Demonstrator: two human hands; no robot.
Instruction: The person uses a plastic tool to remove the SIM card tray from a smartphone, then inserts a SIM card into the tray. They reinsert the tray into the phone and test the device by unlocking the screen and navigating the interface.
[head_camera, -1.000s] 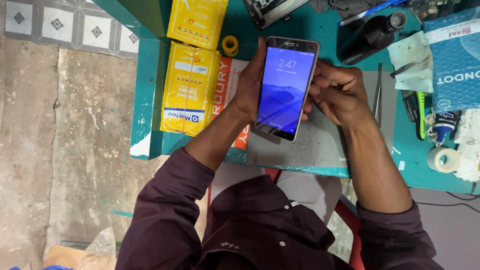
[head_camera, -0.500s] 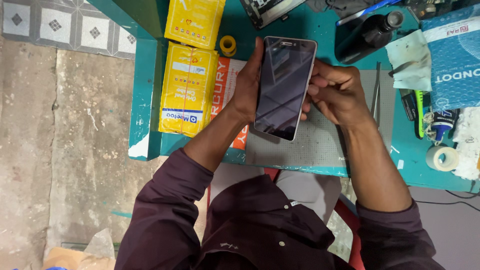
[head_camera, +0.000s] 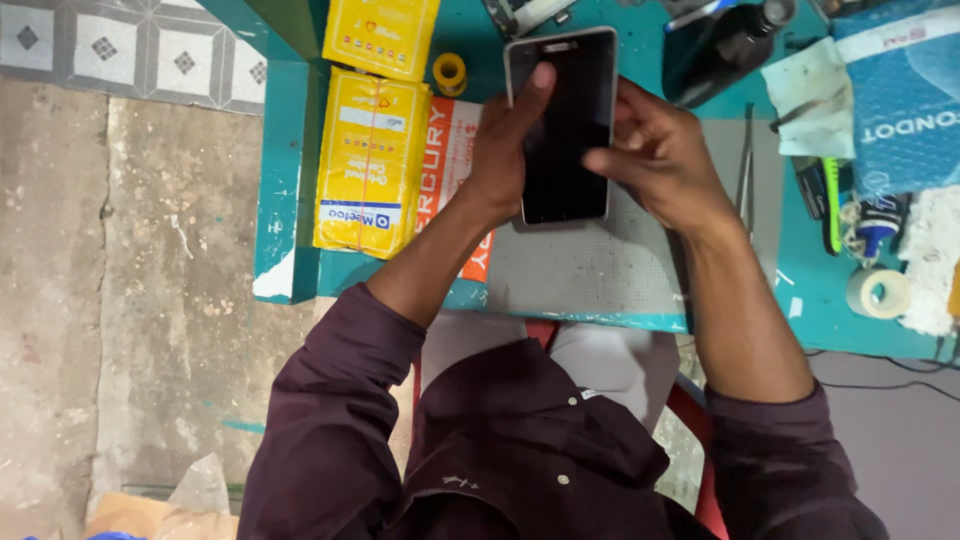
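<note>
- Our left hand (head_camera: 505, 150) grips the dark-screened smartphone (head_camera: 562, 125); a thumb slip could drop it onto the grey mat (head_camera: 590, 265).
- Our right hand (head_camera: 655, 150) pinches its edge, perhaps holding a tool, risking scratches.

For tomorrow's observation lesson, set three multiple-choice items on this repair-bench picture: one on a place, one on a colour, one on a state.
1. Where does the small yellow tape roll lie?
A. on the floor
B. on the teal table, between the yellow boxes and the phone
C. on the grey mat

2. What colour is the person's shirt?
A. dark maroon
B. white
C. green

3. What state is the phone's screen in?
A. lit blue
B. cracked in two
C. dark

Answers:
1 B, the roll sits on the tabletop just left of the phone.
2 A, both sleeves are dark maroon.
3 C, the glass is black while the left hand and right hand hold the phone.
</note>
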